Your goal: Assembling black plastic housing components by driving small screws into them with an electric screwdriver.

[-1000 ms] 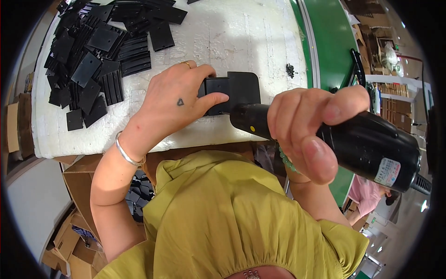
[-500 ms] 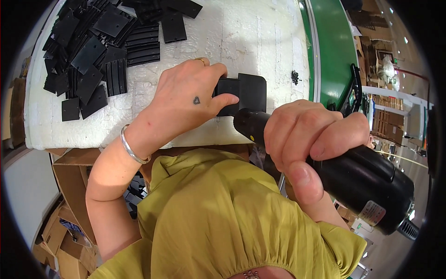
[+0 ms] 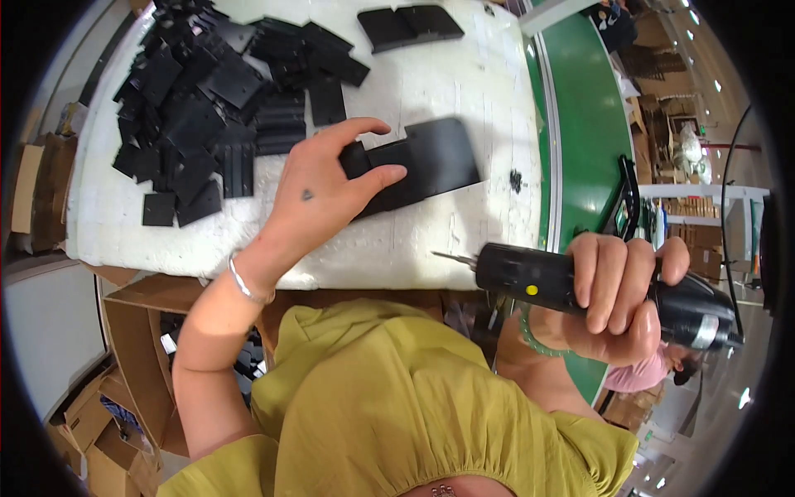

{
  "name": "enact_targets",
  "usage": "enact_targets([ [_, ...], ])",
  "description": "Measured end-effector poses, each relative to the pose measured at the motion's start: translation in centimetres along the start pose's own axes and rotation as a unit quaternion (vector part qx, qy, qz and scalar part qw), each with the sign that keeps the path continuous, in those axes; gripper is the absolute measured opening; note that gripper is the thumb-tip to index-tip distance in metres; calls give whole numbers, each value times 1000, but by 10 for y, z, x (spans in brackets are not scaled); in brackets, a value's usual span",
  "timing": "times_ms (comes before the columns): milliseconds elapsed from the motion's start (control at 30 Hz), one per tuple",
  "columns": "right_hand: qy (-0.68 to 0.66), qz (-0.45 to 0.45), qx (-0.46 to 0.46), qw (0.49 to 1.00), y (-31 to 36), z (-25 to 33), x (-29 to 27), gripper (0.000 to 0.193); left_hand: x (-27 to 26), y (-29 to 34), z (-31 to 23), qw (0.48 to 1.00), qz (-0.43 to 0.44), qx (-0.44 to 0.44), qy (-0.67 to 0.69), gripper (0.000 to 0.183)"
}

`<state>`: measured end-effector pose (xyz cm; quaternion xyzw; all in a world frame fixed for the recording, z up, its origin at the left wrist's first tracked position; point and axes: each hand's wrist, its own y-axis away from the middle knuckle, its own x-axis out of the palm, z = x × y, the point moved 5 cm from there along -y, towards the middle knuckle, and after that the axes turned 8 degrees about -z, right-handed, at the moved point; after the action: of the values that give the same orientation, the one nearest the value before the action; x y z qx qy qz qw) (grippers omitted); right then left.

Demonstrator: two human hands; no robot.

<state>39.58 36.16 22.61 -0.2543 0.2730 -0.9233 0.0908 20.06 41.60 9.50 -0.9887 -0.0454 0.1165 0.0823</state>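
Observation:
My left hand [image 3: 319, 178] is on a black plastic piece [image 3: 443, 157] made of a broad flat plate and a narrower section. Its thumb lies on the narrower section, while the index finger curves past the upper edge; the other fingers are largely hidden. The plate's far right part is blurred. Closed around a black electric screwdriver [image 3: 526, 277], my right hand [image 3: 617, 290] holds it to the right of the piece. The screwdriver's thin bit points left, apart from the plate, above the white work surface [image 3: 389, 261].
A heap of black plastic plates [image 3: 195, 116] covers the left of the surface. Another black piece [image 3: 410, 26] lies at the far edge. Small dark screws [image 3: 516, 180] sit in a pile at right, near a green table [image 3: 584, 116]. An open cardboard box [image 3: 145, 331] stands below left.
The screwdriver has lifted off the black piece and moved right, its bit now showing. My left hand's index finger has straightened, and the piece has tilted. The far black piece has come into view.

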Motion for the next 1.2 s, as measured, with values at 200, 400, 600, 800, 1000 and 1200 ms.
enact_targets([
  [200, 200, -171, 128, 956, 17, -52, -29, 66, 17, 27, -31, 936, -23, -112, 333, 42],
  [400, 224, -104, 158, 956, 20, -47, -19, 57, 27, 42, -47, 906, 94, -95, 402, 54],
  [600, 149, -123, 200, 961, 38, -28, -27, 77, -16, 41, -45, 766, 253, -209, 553, 49],
  [800, 149, -163, 148, 964, 36, -20, -33, 83, -90, 42, -23, 949, -29, -141, 282, 56],
  [1000, 174, -21, 231, 957, 25, -63, 8, 70, -64, 92, -37, 956, 43, -170, 236, 38],
  [1200, 160, -122, 118, 972, -4, -52, -27, 50, -275, 114, 45, 896, -408, -113, 137, 18],
])
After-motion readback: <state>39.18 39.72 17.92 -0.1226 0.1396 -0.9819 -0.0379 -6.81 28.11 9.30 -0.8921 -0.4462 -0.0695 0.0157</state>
